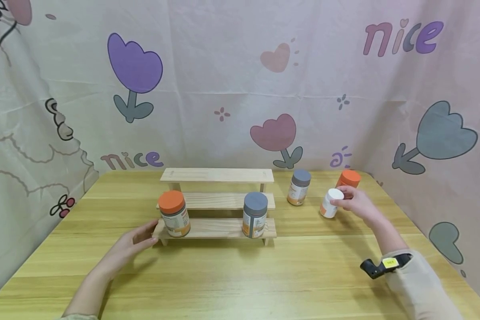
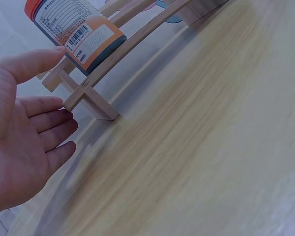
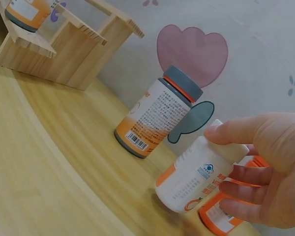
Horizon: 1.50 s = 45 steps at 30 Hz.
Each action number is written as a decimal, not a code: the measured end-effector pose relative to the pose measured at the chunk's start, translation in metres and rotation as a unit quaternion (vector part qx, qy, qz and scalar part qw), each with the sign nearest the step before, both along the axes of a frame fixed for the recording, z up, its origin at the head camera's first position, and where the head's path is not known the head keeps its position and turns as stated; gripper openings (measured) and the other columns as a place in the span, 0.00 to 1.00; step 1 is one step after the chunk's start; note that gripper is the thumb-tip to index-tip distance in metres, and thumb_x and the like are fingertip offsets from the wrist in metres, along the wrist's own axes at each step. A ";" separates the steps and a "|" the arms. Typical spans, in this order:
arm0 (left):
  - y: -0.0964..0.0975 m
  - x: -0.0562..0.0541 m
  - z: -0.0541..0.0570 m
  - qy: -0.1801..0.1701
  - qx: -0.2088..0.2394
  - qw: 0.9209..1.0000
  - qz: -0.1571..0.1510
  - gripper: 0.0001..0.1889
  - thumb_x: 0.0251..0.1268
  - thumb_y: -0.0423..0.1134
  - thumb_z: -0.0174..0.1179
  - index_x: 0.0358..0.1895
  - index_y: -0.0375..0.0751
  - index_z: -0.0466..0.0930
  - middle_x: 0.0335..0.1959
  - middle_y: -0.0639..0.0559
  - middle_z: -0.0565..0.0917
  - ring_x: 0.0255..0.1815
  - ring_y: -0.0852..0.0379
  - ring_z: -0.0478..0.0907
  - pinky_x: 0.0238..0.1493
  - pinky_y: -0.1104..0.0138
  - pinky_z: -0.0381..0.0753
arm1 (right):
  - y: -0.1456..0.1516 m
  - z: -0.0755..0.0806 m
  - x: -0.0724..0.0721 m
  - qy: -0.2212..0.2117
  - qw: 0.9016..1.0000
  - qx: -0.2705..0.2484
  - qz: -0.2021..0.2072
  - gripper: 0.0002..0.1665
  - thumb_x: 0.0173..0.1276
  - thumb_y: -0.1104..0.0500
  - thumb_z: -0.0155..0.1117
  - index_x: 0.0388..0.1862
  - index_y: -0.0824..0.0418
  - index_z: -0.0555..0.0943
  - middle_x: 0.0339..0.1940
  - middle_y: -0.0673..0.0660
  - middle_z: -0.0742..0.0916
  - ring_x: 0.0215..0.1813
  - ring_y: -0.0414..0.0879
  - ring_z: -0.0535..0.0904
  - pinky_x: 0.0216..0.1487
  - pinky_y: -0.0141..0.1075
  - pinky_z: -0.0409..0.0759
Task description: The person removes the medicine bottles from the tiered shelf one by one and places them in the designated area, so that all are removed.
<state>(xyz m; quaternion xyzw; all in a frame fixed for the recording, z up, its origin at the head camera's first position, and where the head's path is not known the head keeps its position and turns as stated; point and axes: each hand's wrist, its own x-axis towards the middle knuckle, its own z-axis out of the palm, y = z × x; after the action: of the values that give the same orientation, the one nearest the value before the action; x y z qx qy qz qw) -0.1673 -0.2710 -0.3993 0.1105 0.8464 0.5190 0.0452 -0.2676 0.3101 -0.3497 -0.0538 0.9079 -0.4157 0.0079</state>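
Grip (image 1: 356, 203) pinching white bottle (image 1: 328, 209) (right forearm (image 1: 388, 235) slanting inward), left hand (image 1: 130, 244) loose beside shelf (image 1: 216, 228)

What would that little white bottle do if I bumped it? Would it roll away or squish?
The white bottle might tip if bumped up high, because it's taller than it is wide. On its side, it would probably roll, since its body is round. It likely wouldn't squish much: its smooth sides look like hard plastic, with no dents showing.
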 end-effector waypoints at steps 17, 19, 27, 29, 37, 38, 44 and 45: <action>0.000 0.000 -0.001 -0.003 -0.005 1.000 0.002 0.33 0.69 0.42 0.51 0.70 0.28 0.51 0.68 0.31 0.58 0.66 0.36 0.57 0.59 0.53 0.66 | -0.001 -0.009 -0.001 0.013 1.000 0.007 -0.003 0.31 0.60 0.55 0.66 0.55 0.74 0.70 0.47 0.68 0.79 0.48 0.55 0.73 0.41 0.36 0.73; 0.000 0.000 -0.001 0.000 -0.004 1.000 -0.002 0.33 0.69 0.42 0.51 0.70 0.28 0.51 0.67 0.30 0.58 0.66 0.35 0.57 0.59 0.56 0.67 | -0.002 -0.009 -0.001 0.012 1.000 0.004 -0.002 0.31 0.60 0.55 0.66 0.55 0.74 0.70 0.47 0.67 0.79 0.47 0.55 0.73 0.41 0.36 0.73; 0.000 0.000 -0.001 -0.002 -0.004 1.000 0.000 0.33 0.69 0.42 0.51 0.70 0.28 0.51 0.67 0.30 0.58 0.66 0.36 0.57 0.56 0.67 0.69 | -0.005 -0.009 -0.001 0.002 1.000 0.007 -0.004 0.34 0.61 0.54 0.65 0.58 0.75 0.67 0.50 0.71 0.77 0.50 0.59 0.72 0.44 0.39 0.74; 0.000 0.000 -0.001 -0.002 -0.004 1.000 0.000 0.32 0.69 0.42 0.51 0.70 0.28 0.51 0.67 0.30 0.59 0.66 0.36 0.57 0.57 0.64 0.69 | -0.005 -0.009 -0.001 0.005 1.000 0.009 -0.004 0.34 0.61 0.55 0.65 0.59 0.75 0.67 0.51 0.72 0.77 0.51 0.59 0.72 0.44 0.40 0.74; 0.000 0.001 0.000 -0.002 0.003 1.000 -0.002 0.33 0.69 0.42 0.51 0.70 0.28 0.51 0.67 0.29 0.58 0.66 0.36 0.57 0.53 0.74 0.68 | -0.006 -0.008 0.001 0.008 1.000 0.000 -0.004 0.39 0.63 0.53 0.64 0.62 0.77 0.61 0.55 0.75 0.73 0.55 0.64 0.70 0.51 0.49 0.73; 0.000 0.001 0.000 -0.004 0.003 1.000 0.000 0.33 0.69 0.42 0.52 0.70 0.28 0.51 0.68 0.30 0.58 0.66 0.36 0.57 0.53 0.74 0.68 | -0.006 -0.008 0.001 0.007 1.000 0.000 -0.004 0.40 0.63 0.52 0.64 0.63 0.77 0.60 0.56 0.75 0.72 0.56 0.65 0.69 0.53 0.51 0.72; 0.000 -0.001 -0.002 -0.008 -0.005 1.000 0.008 0.33 0.69 0.43 0.52 0.70 0.28 0.52 0.68 0.31 0.59 0.66 0.37 0.58 0.53 0.74 0.68 | -0.007 -0.001 0.003 0.016 1.000 -0.005 -0.003 0.40 0.65 0.52 0.62 0.64 0.76 0.60 0.59 0.75 0.70 0.58 0.66 0.68 0.56 0.55 0.70; 0.000 -0.001 -0.003 -0.006 -0.006 1.000 0.008 0.33 0.68 0.43 0.52 0.69 0.28 0.52 0.67 0.31 0.59 0.66 0.37 0.58 0.53 0.75 0.68 | -0.007 0.001 0.003 0.018 1.000 -0.007 -0.003 0.40 0.65 0.52 0.62 0.64 0.76 0.60 0.59 0.75 0.70 0.58 0.66 0.68 0.56 0.55 0.70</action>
<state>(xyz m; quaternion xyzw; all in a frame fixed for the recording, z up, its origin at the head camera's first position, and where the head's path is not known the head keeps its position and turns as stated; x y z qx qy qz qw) -0.1686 -0.2710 -0.4019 0.0999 0.8499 0.5152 0.0468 -0.2646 0.3035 -0.3492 -0.0587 0.9052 -0.4209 -0.0104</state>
